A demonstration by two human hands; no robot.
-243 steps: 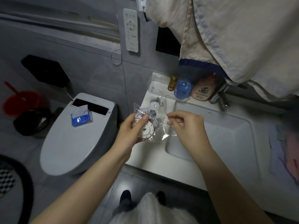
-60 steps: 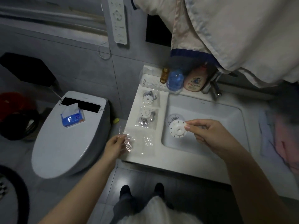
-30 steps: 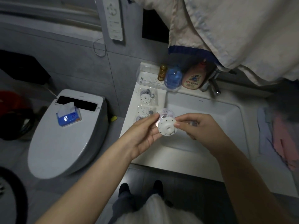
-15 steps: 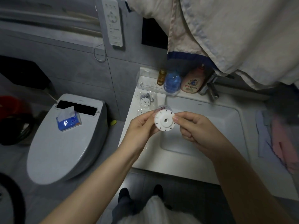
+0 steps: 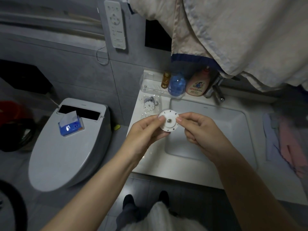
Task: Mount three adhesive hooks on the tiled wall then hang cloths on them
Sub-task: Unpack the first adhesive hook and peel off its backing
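A round white adhesive hook base [image 5: 168,121] with letters around its rim and a small metal centre is held over the left edge of the white sink [image 5: 206,139]. My left hand [image 5: 146,130] pinches its left side and my right hand [image 5: 198,129] pinches its right side. Behind it, on the sink's left ledge, lies another hook in a clear bag [image 5: 150,104]; a second bag is mostly hidden by my left hand. A beige cloth with a blue band [image 5: 225,35] hangs above the sink. The grey tiled wall [image 5: 75,64] stands behind.
A closed toilet [image 5: 66,147] with a blue tissue pack [image 5: 70,126] is on the left. A white remote panel [image 5: 116,24] hangs on the wall. Bottles [image 5: 186,84] and a tap [image 5: 216,92] line the sink's back. Pink cloths [image 5: 290,144] lie at right.
The empty clear bag was put down and my left hand joined my right on the hook base. The base has since been turned so its lettered face is up.
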